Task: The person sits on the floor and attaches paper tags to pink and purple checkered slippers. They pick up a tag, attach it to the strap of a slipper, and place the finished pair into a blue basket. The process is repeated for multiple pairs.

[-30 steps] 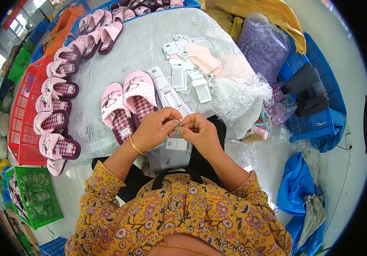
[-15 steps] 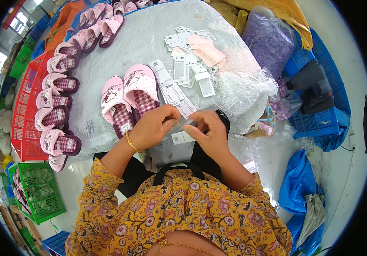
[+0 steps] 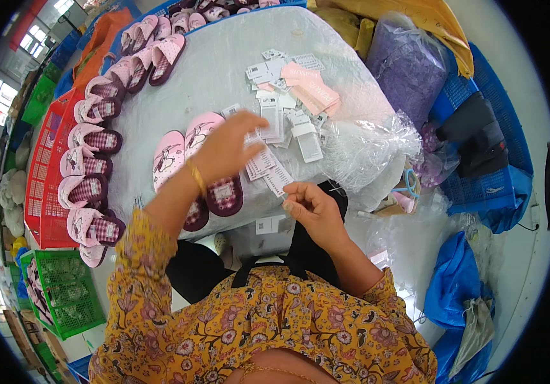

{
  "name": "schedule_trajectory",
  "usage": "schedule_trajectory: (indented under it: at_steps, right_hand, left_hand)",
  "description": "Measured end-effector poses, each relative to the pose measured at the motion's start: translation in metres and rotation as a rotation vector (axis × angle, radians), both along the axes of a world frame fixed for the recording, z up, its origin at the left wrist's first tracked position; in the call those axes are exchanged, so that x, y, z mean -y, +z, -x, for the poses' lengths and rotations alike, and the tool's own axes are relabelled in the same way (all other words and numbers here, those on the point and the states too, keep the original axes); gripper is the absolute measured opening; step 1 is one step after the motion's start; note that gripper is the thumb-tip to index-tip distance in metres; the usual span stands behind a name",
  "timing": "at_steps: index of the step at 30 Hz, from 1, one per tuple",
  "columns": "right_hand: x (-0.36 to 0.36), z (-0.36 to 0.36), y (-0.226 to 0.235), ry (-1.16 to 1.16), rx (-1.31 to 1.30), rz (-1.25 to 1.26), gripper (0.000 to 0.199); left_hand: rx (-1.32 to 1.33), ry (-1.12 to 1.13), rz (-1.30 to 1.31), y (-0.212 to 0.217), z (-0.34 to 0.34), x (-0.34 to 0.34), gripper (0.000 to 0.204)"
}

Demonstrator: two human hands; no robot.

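Note:
A pair of pink slippers with dark plaid insoles lies at the table's near edge: the left slipper [image 3: 170, 153] is partly behind my left forearm, and the right slipper [image 3: 229, 203] shows a small white label on its heel. My left hand [image 3: 229, 150] is raised over them, fingers spread, with nothing seen in it. It hides part of the strip of printed white labels [image 3: 279, 178] beside the slippers. At the strip's near end, my right hand [image 3: 313, 208] has its thumb and forefinger pinched together on it.
Loose white tags [image 3: 274, 121] and pink cards [image 3: 310, 86] are heaped beyond the strip. More pink slippers [image 3: 88, 165] line the table's left edge by a red crate [image 3: 38, 211]. A bag of purple material [image 3: 406, 61] and a blue crate [image 3: 480, 185] stand right.
My left hand has left the strip's near end, moving up and left over the slippers, its fingers now spread. My right hand has stayed by the strip. The right slipper's labelled heel now shows.

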State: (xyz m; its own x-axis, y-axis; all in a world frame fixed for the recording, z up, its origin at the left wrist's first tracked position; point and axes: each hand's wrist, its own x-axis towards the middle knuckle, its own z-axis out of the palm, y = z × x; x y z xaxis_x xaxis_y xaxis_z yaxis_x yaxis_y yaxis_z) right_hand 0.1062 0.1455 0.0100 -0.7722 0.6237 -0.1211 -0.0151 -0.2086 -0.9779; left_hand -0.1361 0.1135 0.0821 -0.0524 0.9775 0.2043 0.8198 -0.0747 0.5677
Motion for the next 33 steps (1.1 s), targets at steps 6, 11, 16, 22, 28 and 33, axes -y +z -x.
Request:
schedule_trajectory:
  at_steps: [6, 11, 16, 22, 28, 33]
  right_hand:
    - [-0.003, -0.002, -0.008, -0.027, -0.028, 0.034, 0.023]
    - [-0.01, -0.007, -0.017, -0.064, -0.019, 0.071, 0.023]
    - [-0.01, -0.005, -0.02, -0.069, -0.005, 0.088, 0.024]
    - [-0.008, -0.01, -0.012, -0.079, 0.025, 0.083, 0.021]
    - [-0.003, -0.009, -0.008, -0.059, -0.022, 0.025, 0.014]
    - [0.001, 0.0, 0.004, -0.116, -0.076, -0.031, 0.013]
  left_hand:
    - [-0.502, 0.08, 0.472, -0.033, 0.049, -0.069, 0.037]
    - [-0.231, 0.05, 0.536, -0.058, 0.074, -0.093, 0.031]
    - [-0.22, 0.074, 0.555, -0.073, 0.077, -0.104, 0.022]
    - [0.018, 0.151, 0.569, -0.042, 0.09, -0.109, 0.014]
    - [-0.09, 0.235, 0.399, -0.021, 0.092, -0.085, 0.019]
    - [0.408, 0.25, 0.298, -0.004, 0.066, -0.037, 0.021]
